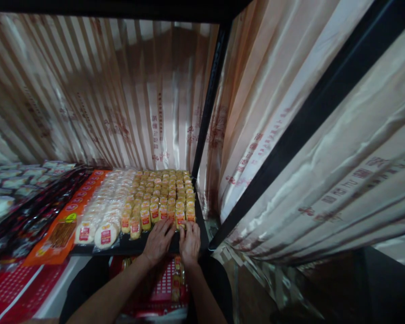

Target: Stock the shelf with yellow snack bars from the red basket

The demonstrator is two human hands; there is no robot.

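Observation:
Rows of small yellow snack packets (155, 191) with red-and-orange labels stand close together on the right part of a black shelf (131, 246). At the front row, my left hand (160, 239) has its fingers bent and pressed together over a snack packet (170, 215). My right hand (190, 240) is just beside it, fingers closed around the lower part of a packet at the right front corner. Another labelled packet (180, 218) shows between the two hands. My fingertips partly hide the packets' lower ends.
Left of the packets lie rows of white round wrapped crackers (106, 235), an orange snack bag (62, 231) and dark shiny packs (23, 216). Below the shelf, a red basket (164, 283) holds more yellow packets. A black post (212, 99) and pleated curtains (273, 135) border the right side.

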